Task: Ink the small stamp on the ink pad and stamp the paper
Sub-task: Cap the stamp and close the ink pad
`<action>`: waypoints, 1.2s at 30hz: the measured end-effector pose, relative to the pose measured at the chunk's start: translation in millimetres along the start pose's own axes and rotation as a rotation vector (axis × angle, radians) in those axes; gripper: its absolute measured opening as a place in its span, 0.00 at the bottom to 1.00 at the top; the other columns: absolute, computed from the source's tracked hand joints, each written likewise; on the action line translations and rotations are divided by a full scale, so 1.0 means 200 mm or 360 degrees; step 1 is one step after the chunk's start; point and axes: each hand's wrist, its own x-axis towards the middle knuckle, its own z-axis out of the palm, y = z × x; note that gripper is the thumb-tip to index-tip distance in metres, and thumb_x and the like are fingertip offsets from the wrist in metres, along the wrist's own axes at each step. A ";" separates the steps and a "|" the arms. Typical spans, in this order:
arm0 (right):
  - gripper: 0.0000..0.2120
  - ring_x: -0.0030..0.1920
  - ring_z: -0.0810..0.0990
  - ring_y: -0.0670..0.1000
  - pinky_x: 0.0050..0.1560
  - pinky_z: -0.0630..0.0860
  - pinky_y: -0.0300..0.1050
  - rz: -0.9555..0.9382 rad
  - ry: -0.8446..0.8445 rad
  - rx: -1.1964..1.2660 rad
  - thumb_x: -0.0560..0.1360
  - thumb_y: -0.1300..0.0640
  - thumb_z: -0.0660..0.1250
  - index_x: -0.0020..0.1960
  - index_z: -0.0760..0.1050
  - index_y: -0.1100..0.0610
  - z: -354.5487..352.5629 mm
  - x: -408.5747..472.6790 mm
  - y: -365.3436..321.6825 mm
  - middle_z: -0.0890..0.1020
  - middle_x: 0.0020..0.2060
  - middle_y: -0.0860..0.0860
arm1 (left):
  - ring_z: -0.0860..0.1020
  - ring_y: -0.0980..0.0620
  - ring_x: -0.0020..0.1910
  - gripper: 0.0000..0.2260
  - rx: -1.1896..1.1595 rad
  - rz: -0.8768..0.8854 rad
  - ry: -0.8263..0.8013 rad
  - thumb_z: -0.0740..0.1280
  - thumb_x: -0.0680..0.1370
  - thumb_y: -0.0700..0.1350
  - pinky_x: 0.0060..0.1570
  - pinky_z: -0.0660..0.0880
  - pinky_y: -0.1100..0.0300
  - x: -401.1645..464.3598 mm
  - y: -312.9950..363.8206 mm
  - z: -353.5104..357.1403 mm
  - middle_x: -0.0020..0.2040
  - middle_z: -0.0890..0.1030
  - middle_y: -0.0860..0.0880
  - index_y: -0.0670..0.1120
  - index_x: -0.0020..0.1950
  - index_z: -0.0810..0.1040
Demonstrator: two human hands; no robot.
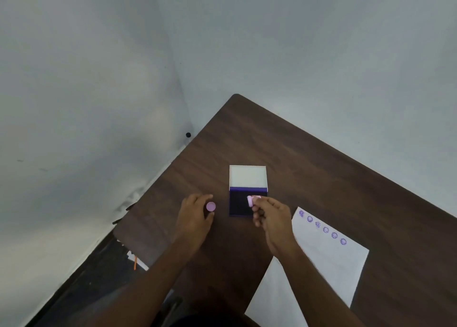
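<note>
An open ink pad (238, 207) lies in the middle of the dark wooden table, its white lid (248, 176) folded back behind the dark purple pad. My right hand (272, 218) pinches a small pink stamp (252, 200) on its side over the pad's right part. My left hand (195, 213) holds a round pink cap (211, 206) left of the pad. A white sheet of paper (329, 260) lies at the right, with a row of several purple stamp marks (321, 226) along its top edge.
The table (284, 148) ends in a corner at the far side, close to pale walls. Left of the table, low down, lie dark floor clutter and a white object with an orange strip (135, 261).
</note>
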 end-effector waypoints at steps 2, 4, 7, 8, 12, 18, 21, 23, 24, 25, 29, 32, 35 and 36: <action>0.05 0.28 0.75 0.51 0.29 0.73 0.43 0.0015 0.0008 -0.0025 0.74 0.57 0.71 0.43 0.84 0.58 0.01 0.00 0.01 0.82 0.32 0.57 | 0.72 0.54 0.59 0.21 0.0041 -0.0030 0.0004 0.74 0.71 0.48 0.57 0.66 0.64 0.00 -0.03 0.02 0.61 0.77 0.52 0.52 0.63 0.76; 0.05 0.28 0.76 0.51 0.29 0.74 0.42 0.0036 0.0015 -0.0038 0.74 0.58 0.71 0.45 0.83 0.60 0.02 0.00 0.03 0.83 0.32 0.57 | 0.71 0.54 0.59 0.23 0.0036 -0.0053 -0.0012 0.75 0.71 0.50 0.56 0.66 0.64 0.00 -0.06 0.05 0.61 0.76 0.52 0.53 0.65 0.74; 0.04 0.28 0.77 0.51 0.29 0.75 0.41 0.0048 0.0027 -0.0048 0.74 0.58 0.71 0.44 0.83 0.58 0.02 0.00 0.04 0.83 0.32 0.55 | 0.72 0.54 0.58 0.23 0.0062 -0.0059 -0.0015 0.75 0.71 0.52 0.55 0.67 0.64 0.01 -0.09 0.08 0.60 0.77 0.53 0.54 0.64 0.74; 0.04 0.28 0.77 0.51 0.30 0.75 0.42 0.0045 0.0023 -0.0044 0.74 0.58 0.71 0.44 0.83 0.58 0.02 0.00 0.04 0.84 0.32 0.55 | 0.72 0.54 0.58 0.23 0.0077 -0.0036 -0.0010 0.75 0.71 0.52 0.54 0.67 0.64 0.01 -0.09 0.09 0.60 0.77 0.52 0.54 0.64 0.74; 0.04 0.29 0.78 0.51 0.30 0.75 0.42 0.0046 0.0022 -0.0045 0.75 0.58 0.70 0.43 0.83 0.58 0.03 0.01 0.05 0.84 0.32 0.56 | 0.72 0.56 0.54 0.19 0.0081 0.0023 0.0035 0.74 0.71 0.52 0.52 0.70 0.64 0.03 -0.11 0.11 0.56 0.78 0.53 0.54 0.60 0.77; 0.04 0.30 0.79 0.52 0.31 0.77 0.42 0.0091 0.0036 -0.0029 0.75 0.58 0.70 0.42 0.83 0.58 0.04 0.00 0.06 0.84 0.33 0.56 | 0.75 0.61 0.47 0.09 -0.0358 -0.0195 0.0009 0.72 0.72 0.55 0.45 0.69 0.69 0.04 -0.07 0.05 0.46 0.79 0.61 0.56 0.50 0.80; 0.05 0.31 0.79 0.52 0.30 0.77 0.42 0.0095 0.0030 0.0002 0.74 0.58 0.71 0.42 0.83 0.58 0.04 0.00 0.06 0.85 0.34 0.56 | 0.79 0.64 0.44 0.08 -0.0739 -0.0398 0.0026 0.72 0.72 0.56 0.43 0.73 0.71 0.02 -0.02 -0.01 0.43 0.81 0.63 0.58 0.49 0.79; 0.04 0.31 0.80 0.53 0.31 0.77 0.42 0.0100 0.0017 0.0041 0.74 0.58 0.71 0.41 0.84 0.56 0.05 0.00 0.06 0.85 0.35 0.56 | 0.80 0.63 0.46 0.10 -0.0912 -0.0454 0.0016 0.74 0.72 0.52 0.46 0.76 0.69 0.01 0.01 -0.05 0.45 0.82 0.61 0.56 0.52 0.80; 0.05 0.32 0.80 0.53 0.31 0.77 0.42 0.0103 0.0000 0.0058 0.74 0.58 0.71 0.40 0.84 0.55 0.05 0.00 0.06 0.85 0.35 0.56 | 0.81 0.63 0.46 0.11 -0.0983 -0.0470 -0.0016 0.74 0.72 0.50 0.46 0.76 0.69 0.01 0.02 -0.07 0.46 0.83 0.60 0.55 0.53 0.81; 0.06 0.32 0.80 0.52 0.31 0.77 0.42 0.0109 -0.0023 0.0072 0.74 0.58 0.71 0.40 0.85 0.54 0.07 0.00 0.06 0.85 0.35 0.56 | 0.81 0.63 0.45 0.11 -0.1071 -0.0488 -0.0063 0.75 0.72 0.48 0.44 0.76 0.70 0.01 0.03 -0.10 0.46 0.83 0.60 0.54 0.53 0.81; 0.06 0.31 0.80 0.53 0.30 0.76 0.45 0.0177 -0.0107 0.0238 0.72 0.58 0.72 0.44 0.84 0.60 0.08 -0.01 0.04 0.84 0.36 0.60 | 0.84 0.55 0.45 0.13 -0.1608 -0.0606 -0.0304 0.77 0.68 0.49 0.41 0.79 0.66 -0.01 0.12 -0.12 0.45 0.86 0.51 0.50 0.51 0.83; 0.11 0.32 0.80 0.53 0.31 0.77 0.45 0.0203 -0.0122 0.0338 0.72 0.58 0.72 0.49 0.82 0.65 0.08 -0.01 0.02 0.83 0.36 0.60 | 0.84 0.48 0.50 0.19 -0.1951 -0.0664 -0.0447 0.78 0.65 0.49 0.47 0.80 0.59 -0.01 0.19 -0.11 0.49 0.86 0.45 0.44 0.54 0.83; 0.10 0.32 0.81 0.53 0.32 0.77 0.46 0.0164 -0.0170 0.0335 0.73 0.58 0.71 0.48 0.82 0.65 0.08 -0.03 0.02 0.83 0.37 0.60 | 0.83 0.44 0.53 0.22 -0.2138 -0.0707 -0.0537 0.79 0.64 0.46 0.53 0.81 0.54 0.01 0.21 -0.11 0.53 0.85 0.42 0.42 0.57 0.83; 0.09 0.33 0.81 0.53 0.32 0.78 0.46 0.0144 -0.0186 0.0333 0.73 0.59 0.71 0.48 0.83 0.64 0.08 -0.03 0.02 0.83 0.37 0.60 | 0.83 0.45 0.54 0.23 -0.2133 -0.0687 -0.0561 0.79 0.64 0.47 0.54 0.80 0.53 0.01 0.21 -0.11 0.53 0.85 0.43 0.44 0.57 0.83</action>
